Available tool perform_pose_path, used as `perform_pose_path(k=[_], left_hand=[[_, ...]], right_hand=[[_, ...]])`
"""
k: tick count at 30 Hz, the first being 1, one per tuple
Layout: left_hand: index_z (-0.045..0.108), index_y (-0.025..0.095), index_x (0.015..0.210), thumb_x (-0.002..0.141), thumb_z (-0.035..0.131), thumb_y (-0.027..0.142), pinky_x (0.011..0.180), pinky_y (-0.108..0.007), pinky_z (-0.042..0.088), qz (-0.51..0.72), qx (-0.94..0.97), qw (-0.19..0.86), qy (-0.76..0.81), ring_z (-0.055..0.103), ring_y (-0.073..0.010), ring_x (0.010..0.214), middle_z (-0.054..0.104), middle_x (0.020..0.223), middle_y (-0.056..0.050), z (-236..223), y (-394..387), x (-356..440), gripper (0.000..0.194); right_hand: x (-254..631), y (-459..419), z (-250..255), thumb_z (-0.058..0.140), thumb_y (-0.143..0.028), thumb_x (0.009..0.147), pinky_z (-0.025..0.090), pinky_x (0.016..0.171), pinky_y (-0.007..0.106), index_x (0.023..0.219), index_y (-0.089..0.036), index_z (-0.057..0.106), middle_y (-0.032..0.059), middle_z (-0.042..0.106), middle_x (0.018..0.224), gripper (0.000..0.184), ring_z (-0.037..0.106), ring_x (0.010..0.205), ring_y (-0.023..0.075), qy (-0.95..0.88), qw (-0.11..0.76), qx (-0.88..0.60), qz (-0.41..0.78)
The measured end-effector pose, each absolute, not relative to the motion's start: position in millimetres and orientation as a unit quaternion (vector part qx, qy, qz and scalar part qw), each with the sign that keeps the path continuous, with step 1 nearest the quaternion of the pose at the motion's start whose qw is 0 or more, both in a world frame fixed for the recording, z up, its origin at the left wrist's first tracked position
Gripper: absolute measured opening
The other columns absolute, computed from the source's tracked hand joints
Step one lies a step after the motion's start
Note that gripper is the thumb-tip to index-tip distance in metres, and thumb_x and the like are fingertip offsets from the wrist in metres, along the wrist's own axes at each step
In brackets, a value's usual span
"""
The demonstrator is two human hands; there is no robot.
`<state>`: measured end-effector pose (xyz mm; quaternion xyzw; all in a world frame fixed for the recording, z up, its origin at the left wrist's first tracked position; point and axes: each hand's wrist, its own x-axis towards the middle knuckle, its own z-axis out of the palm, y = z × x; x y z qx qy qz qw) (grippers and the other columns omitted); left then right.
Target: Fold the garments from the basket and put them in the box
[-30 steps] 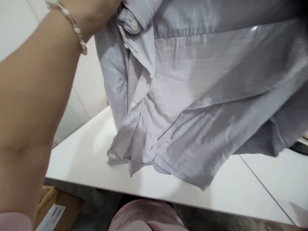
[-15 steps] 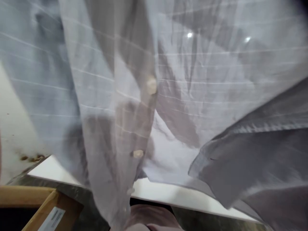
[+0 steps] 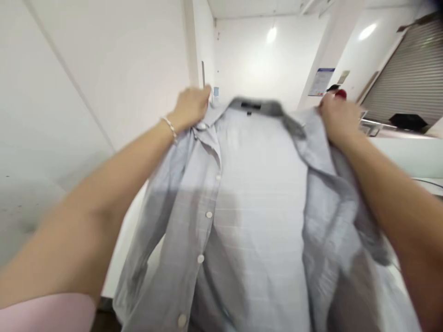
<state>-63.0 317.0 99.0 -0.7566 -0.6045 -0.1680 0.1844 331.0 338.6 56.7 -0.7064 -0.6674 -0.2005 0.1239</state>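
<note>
Okay, so I'm pinching my grey button-up shirt (image 3: 256, 221) up by the shoulders, left hand (image 3: 189, 109) closed on it at 11 o'clock, right hand (image 3: 337, 121) closed at 1 o'clock. It's hanging between them lengthwise, collar (image 3: 256, 107) pointing to 12, tail trailing toward 6, left hand slightly nearer the collar.

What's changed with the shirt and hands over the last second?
The grey shirt has risen from low over the white table, bunched, to high and spread open, collar on top, inside facing the camera. The left hand grips one front edge near the collar; the right hand, unseen earlier, now grips the other. The beaded bracelet stays on the left wrist.
</note>
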Motion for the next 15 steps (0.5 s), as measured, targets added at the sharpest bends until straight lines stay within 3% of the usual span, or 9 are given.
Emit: perform_pose_path(k=[4, 7, 12, 15], left_hand=[[0.046, 0.008, 0.142, 0.1, 0.035, 0.012, 0.101, -0.051, 0.047, -0.092, -0.767, 0.096, -0.628, 0.06, -0.0368, 0.121, 0.064, 0.124, -0.025, 36.1, 323.9, -36.0, 0.044], [0.045, 0.004, 0.142, 0.098, 0.034, 0.013, 0.109, -0.057, 0.04, -0.06, -0.757, 0.036, -0.65, 0.047, -0.0411, 0.136, 0.048, 0.146, -0.029, -22.8, 324.9, -13.3, 0.046], [0.048, 0.017, 0.145, 0.105, 0.033, 0.035, 0.118, -0.056, 0.035, -0.01, -0.804, -0.065, -0.591, 0.045, -0.0308, 0.141, 0.049, 0.153, -0.014, -108.3, 306.6, 23.1, 0.046], [0.046, 0.026, 0.149, 0.105, 0.03, 0.042, 0.12, -0.064, 0.026, 0.012, -0.807, -0.108, -0.581, 0.032, -0.0316, 0.151, 0.038, 0.162, -0.007, -142.1, 297.3, 34.2, 0.05]], right_hand=[[317.8, 329.4, 19.8, 0.017, -0.015, 0.108, 0.043, 0.095, 0.042, 0.137, 0.009, 0.045, 0.0256, 0.057, 0.117, 0.047, 0.058, 0.119, 0.0284, -0.684, 0.073, -0.716, -0.123], [312.2, 321.3, -47.3, 0.045, -0.016, 0.101, 0.043, 0.099, 0.047, 0.133, 0.002, 0.052, 0.0318, 0.054, 0.128, 0.037, 0.056, 0.121, 0.0352, -0.707, 0.029, -0.704, -0.059], [318.7, 292.4, -132.6, 0.043, -0.021, 0.102, 0.039, 0.107, 0.053, 0.135, -0.01, 0.056, 0.0244, 0.051, 0.142, 0.037, 0.05, 0.13, 0.0325, -0.74, -0.015, -0.672, 0.032], [324.2, 283.0, -150.9, 0.038, -0.026, 0.105, 0.038, 0.11, 0.053, 0.144, -0.014, 0.049, 0.0196, 0.045, 0.15, 0.042, 0.044, 0.137, 0.0307, -0.737, -0.007, -0.673, 0.065]])
